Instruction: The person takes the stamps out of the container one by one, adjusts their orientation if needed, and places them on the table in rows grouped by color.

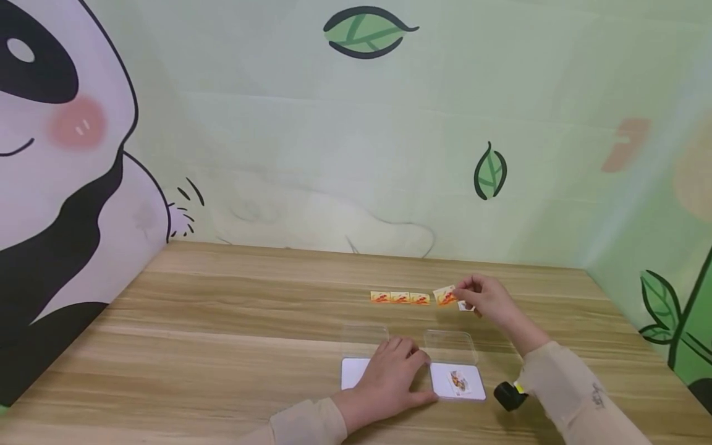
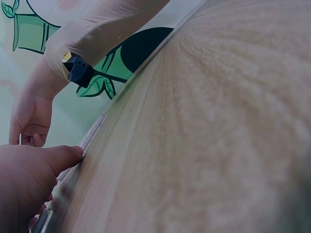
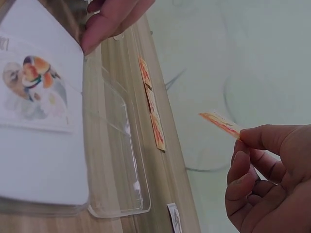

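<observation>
Left hand (image 1: pixel 389 377) nearest, palm down, its grip spread, thumb stretched toward the near edge of the right case (image 1: pixel 478 383). Cases: two, white, side by side on the wood-grain surface (image 1: pixel 194 346). Left case (image 1: pixel 353 371) partly hidden by the hand; right case bears one picture card (image 1: pixel 459 382), set a little askew. Clear lids: two, one at the far side of each case, left lid (image 1: pixel 364 342) and right lid (image 1: pixel 449 346). Right hand (image 1: pixel 492 303) farther out, raised; its grip pinches one orange-and-yellow card (image 1: pixel 445 296) between thumb and forefinger, card tilted, just right of a row and apart from it. Row: three like cards (image 1: pixel 400 298), edge to edge, pictures showing. One lone card (image 3: pixel 175 217) lies near the right hand, picture too narrow to make out. Black device (image 1: pixel 509 396), one, at the right cuff. Back wall: two printed leaves (image 1: pixel 364 43). Left wall: one panda (image 1: pixel 39 185).
</observation>
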The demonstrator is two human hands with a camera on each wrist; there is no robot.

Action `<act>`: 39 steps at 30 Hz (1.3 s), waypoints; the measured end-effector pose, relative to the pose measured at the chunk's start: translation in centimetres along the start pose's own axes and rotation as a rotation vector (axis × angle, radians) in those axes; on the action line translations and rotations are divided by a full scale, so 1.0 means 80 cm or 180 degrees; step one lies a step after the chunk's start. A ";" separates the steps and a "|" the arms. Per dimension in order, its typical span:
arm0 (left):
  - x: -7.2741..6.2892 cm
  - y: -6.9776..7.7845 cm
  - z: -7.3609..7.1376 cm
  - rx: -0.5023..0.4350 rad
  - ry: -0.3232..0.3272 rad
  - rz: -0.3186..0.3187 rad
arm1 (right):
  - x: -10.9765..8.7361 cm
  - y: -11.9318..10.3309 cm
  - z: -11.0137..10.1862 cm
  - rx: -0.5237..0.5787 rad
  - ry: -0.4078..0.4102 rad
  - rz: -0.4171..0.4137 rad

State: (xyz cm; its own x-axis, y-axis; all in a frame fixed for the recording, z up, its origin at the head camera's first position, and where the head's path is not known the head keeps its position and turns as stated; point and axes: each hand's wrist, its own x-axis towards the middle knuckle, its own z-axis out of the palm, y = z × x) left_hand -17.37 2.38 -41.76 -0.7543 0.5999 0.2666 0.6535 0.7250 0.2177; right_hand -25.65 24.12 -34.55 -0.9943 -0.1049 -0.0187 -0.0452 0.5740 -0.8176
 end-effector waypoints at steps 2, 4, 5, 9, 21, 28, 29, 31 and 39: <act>0.000 0.000 0.001 -0.0003 0.0004 -0.0001 | 0.003 0.002 0.001 0.0008 -0.0004 0.0021; 0.000 0.000 0.001 -0.0004 0.0008 -0.0001 | 0.005 0.004 0.001 0.0015 0.0009 0.0047; 0.000 0.000 0.001 -0.0004 0.0009 -0.0001 | 0.006 0.004 0.002 0.0019 0.0018 0.0050; 0.000 -0.001 0.002 0.0018 0.0007 0.0001 | 0.009 0.008 0.003 0.0011 0.0042 0.0070; 0.000 -0.001 0.001 0.0036 0.0012 0.0005 | 0.023 0.021 0.006 0.0150 -0.0027 0.0048; -0.001 -0.001 0.001 0.0061 0.0047 0.0012 | 0.029 0.027 0.010 0.0148 0.0007 0.0118; -0.001 -0.001 0.001 0.0063 0.0049 0.0014 | 0.030 0.027 0.010 0.0140 0.0019 0.0131; 0.000 -0.001 0.002 0.0066 0.0054 0.0015 | 0.031 0.029 0.011 0.0113 0.0040 0.0147; 0.000 -0.002 0.003 0.0079 0.0043 0.0017 | 0.035 0.033 0.015 0.0091 0.0090 0.0233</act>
State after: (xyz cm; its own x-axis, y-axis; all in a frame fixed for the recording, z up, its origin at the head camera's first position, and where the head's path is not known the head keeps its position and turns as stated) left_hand -17.48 2.35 -42.02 -0.7498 0.5992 0.2805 0.6556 0.7301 0.1928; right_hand -28.44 24.35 -37.41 -0.9972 -0.0402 -0.0632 0.0302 0.5558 -0.8308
